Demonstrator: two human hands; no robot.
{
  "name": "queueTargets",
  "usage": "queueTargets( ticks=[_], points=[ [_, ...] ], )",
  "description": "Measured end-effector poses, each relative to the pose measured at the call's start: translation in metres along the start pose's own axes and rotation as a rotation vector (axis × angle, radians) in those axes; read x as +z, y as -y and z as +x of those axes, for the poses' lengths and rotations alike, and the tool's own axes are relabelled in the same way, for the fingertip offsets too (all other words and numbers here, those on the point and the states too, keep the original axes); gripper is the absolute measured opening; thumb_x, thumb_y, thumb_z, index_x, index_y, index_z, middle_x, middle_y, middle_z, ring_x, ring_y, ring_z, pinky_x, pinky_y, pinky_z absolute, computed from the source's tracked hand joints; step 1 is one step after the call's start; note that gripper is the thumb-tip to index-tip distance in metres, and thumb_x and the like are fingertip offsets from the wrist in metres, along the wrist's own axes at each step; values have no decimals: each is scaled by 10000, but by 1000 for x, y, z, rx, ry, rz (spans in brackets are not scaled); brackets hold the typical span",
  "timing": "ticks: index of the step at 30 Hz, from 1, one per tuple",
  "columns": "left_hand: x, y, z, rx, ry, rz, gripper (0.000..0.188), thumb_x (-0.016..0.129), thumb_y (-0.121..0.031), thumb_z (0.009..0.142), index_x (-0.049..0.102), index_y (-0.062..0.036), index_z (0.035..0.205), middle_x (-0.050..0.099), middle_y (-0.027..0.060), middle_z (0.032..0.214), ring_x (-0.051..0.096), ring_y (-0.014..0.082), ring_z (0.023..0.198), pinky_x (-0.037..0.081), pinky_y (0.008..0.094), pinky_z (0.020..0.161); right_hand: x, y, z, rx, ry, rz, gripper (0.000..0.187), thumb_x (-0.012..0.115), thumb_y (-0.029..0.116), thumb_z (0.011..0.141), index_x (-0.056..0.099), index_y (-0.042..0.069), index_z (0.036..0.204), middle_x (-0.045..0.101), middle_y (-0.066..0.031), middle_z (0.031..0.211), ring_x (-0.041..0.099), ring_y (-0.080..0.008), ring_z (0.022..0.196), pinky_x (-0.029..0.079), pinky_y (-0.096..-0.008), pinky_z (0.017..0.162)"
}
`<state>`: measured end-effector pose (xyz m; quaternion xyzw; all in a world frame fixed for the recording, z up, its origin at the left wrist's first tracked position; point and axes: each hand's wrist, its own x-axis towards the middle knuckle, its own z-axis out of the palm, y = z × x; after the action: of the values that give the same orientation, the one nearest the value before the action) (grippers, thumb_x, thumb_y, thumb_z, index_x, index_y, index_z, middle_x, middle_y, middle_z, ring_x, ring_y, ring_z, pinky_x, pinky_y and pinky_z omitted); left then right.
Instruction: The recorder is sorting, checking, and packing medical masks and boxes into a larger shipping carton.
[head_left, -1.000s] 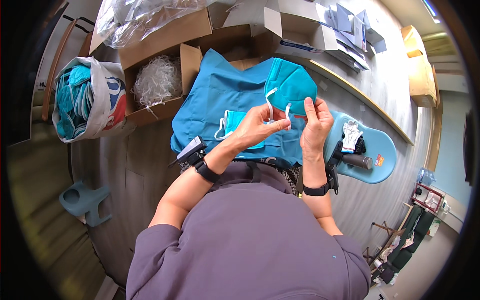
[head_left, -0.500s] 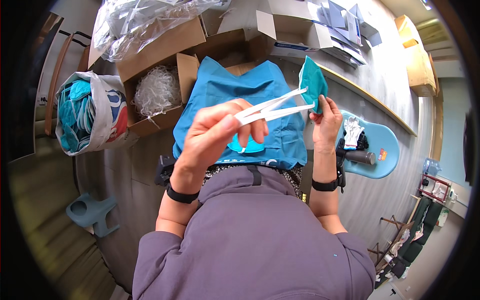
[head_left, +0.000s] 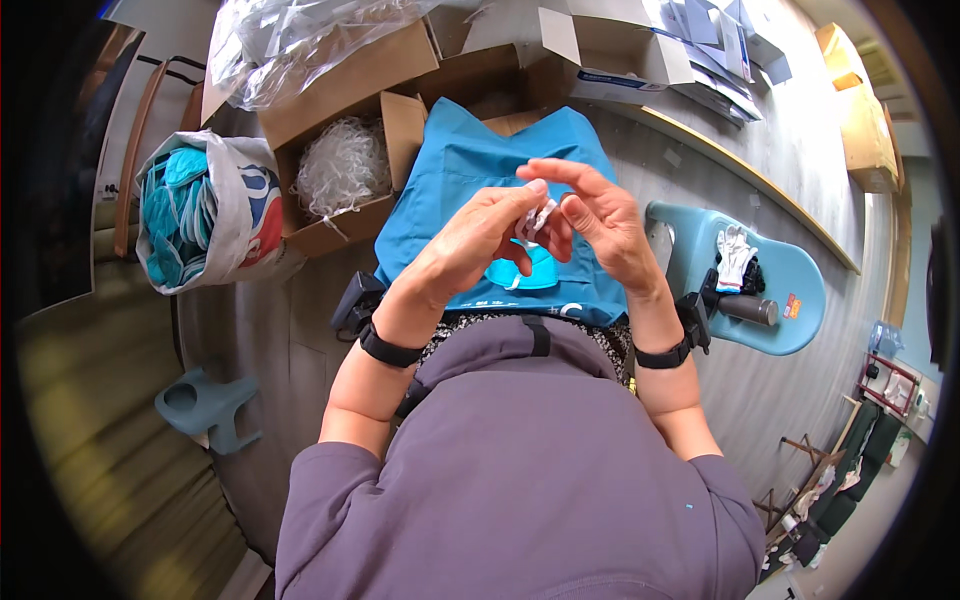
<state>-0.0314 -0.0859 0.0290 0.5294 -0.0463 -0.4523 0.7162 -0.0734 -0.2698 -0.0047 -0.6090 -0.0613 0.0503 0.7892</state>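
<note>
Over my lap, my left hand (head_left: 478, 235) pinches a bunch of white elastic straps (head_left: 536, 222). Close against it is my right hand (head_left: 608, 225), its index finger and thumb apart, reaching round the left fingertips; its lower fingers are partly hidden behind the straps. Beneath both hands, a teal face mask (head_left: 524, 270) lies on the blue cloth (head_left: 450, 190) spread over my lap. Black bands with small devices circle both wrists.
At left stands a white bag (head_left: 240, 190) filled with teal masks, beside a cardboard box (head_left: 320, 235) of tangled white straps. A blue stool (head_left: 800, 270) at right carries gloves (head_left: 735, 258) and a dark bottle (head_left: 748, 310). An opened carton (head_left: 630, 90) sits ahead.
The teal mask raised in my right hand is no longer visible there. Both hands have come together over my lap, and the stretched straps are now bunched between them.
</note>
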Motion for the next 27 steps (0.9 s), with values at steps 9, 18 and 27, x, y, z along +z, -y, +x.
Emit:
queueTargets(
  ticks=[9,18,27],
  points=[
    [-2,22,0,-1,47,0,352,476,-345,1032,569,-70,831,603,31,746,606,105,691,442,218,535,-19,-16,-9,71,-102,-108,151,739,84,872,620,35,794,570,49,717,450,-1,632,378,-181,564],
    [4,44,-18,-97,11,-73,347,464,-315,1035,502,-76,787,507,17,705,540,108,652,426,231,528,-75,-27,5,-177,-558,-430,254,818,54,780,585,56,677,382,114,610,305,-6,579,238,-190,509],
    [-8,52,-78,-194,40,-134,338,465,-287,1031,487,-69,773,516,44,693,545,136,627,445,251,512,-150,-35,17,-93,-955,-307,254,838,115,771,615,73,657,447,93,591,334,-17,533,245,-200,491]
  ],
)
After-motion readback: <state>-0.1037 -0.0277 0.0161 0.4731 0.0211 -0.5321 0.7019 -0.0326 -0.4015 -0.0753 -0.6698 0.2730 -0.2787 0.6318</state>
